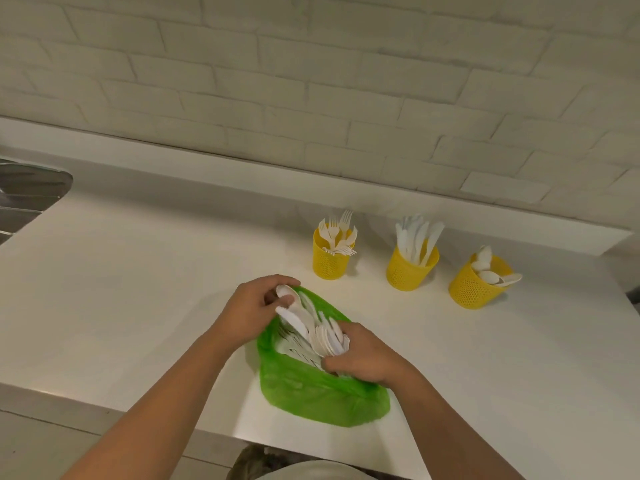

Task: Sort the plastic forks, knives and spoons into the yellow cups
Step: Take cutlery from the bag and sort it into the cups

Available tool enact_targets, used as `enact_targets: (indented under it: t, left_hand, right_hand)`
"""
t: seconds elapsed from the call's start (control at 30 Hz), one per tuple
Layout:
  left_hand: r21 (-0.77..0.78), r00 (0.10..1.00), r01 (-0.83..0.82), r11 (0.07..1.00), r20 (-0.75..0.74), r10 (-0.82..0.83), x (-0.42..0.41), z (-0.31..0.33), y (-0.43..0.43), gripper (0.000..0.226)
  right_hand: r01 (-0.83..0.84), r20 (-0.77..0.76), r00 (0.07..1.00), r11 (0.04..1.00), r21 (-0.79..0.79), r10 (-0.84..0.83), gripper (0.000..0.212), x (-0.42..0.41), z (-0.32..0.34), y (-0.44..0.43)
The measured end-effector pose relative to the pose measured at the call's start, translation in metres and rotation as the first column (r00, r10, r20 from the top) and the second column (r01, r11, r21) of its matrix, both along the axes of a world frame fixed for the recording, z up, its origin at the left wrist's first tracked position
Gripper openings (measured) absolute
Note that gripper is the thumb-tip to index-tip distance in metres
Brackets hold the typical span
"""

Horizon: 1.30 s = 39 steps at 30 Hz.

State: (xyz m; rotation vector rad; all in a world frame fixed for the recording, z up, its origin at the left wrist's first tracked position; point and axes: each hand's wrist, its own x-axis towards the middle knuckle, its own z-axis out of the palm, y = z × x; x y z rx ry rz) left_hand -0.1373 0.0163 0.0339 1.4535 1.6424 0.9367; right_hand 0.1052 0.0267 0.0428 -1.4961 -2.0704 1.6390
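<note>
Head view: green bag (322, 396) lies on white counter (138, 289), mouth open, full of loose white cutlery (311, 334). Left hand (256, 303) at bag's far end, fingers closed on a spoon (289, 296). Right hand (360, 355) at bag's right side, clenched around a bundle. Beyond bag, toward wall: fork cup (330, 259), knife cup (410, 270), spoon cup (476, 284) in a row.

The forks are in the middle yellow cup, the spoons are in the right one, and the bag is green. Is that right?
Not quite. The head view shows the forks in the left yellow cup; the middle yellow cup holds knives. The rest is right: the spoons are in the right yellow cup, and the bag is green.
</note>
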Motion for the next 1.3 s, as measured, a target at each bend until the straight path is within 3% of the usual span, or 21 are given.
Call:
enact_targets:
  t: [0.13,0.27,0.37,0.47,0.6,0.73,0.87,0.93,1.0,1.17,1.3]
  left_hand:
    - [0.022,0.988,0.145,0.989,-0.047,-0.144,0.013,0.017,0.009,0.035]
    - [0.064,0.989,0.142,0.988,-0.060,-0.138,0.019,0.018,0.010,0.036]
    - [0.065,0.983,0.066,0.996,0.168,-0.076,0.022,0.026,0.008,0.033]
    - [-0.003,0.889,0.018,1.000,0.458,-0.014,0.035,0.039,0.009,0.035]
    - [0.071,0.886,-0.002,0.997,0.463,-0.032,0.061,0.054,0.021,0.034]
    - [-0.106,0.636,-0.145,0.984,0.752,0.175,0.074,0.077,0.040,0.030]
    - [-0.402,0.543,-0.083,0.912,0.749,0.380,0.088,0.063,0.025,0.053]
    - [-0.489,0.424,0.011,0.872,0.792,0.438,0.099,0.064,0.020,0.057]
    - [-0.506,0.316,0.052,0.861,0.826,0.467,0.107,0.071,0.021,0.052]
    - [-0.492,0.355,-0.006,0.870,0.813,0.462,0.116,0.070,0.027,0.033]
    - [-0.502,0.365,-0.033,0.864,0.799,0.478,0.110,0.069,0.032,0.035]
  right_hand:
    - [0.000,-0.008,1.000,1.000,-0.005,0.000,0.045,-0.005,-0.006,-0.002]
    - [0.053,-0.075,0.996,0.998,-0.015,-0.054,0.040,-0.006,-0.009,-0.007]
    - [0.085,-0.146,0.985,0.994,-0.065,-0.093,0.038,-0.003,-0.007,-0.004]
    - [0.051,-0.219,0.973,0.995,-0.082,-0.067,0.034,-0.006,0.003,0.000]
    - [0.150,-0.320,0.934,0.987,-0.053,-0.160,0.031,-0.020,0.021,0.006]
    - [0.403,-0.492,0.779,0.911,-0.082,-0.389,0.028,-0.023,0.047,0.031]
    - [0.569,-0.649,0.596,0.819,-0.076,-0.474,0.031,-0.026,0.090,0.051]
    - [0.590,-0.681,0.575,0.806,-0.038,-0.453,0.027,-0.032,0.105,0.051]
    - [0.601,-0.665,0.617,0.798,0.053,-0.420,0.031,-0.039,0.108,0.046]
    - [0.513,-0.668,0.695,0.835,0.198,-0.268,0.054,-0.040,0.096,0.036]
    - [0.625,-0.681,0.601,0.777,0.074,-0.418,0.046,-0.043,0.085,0.034]
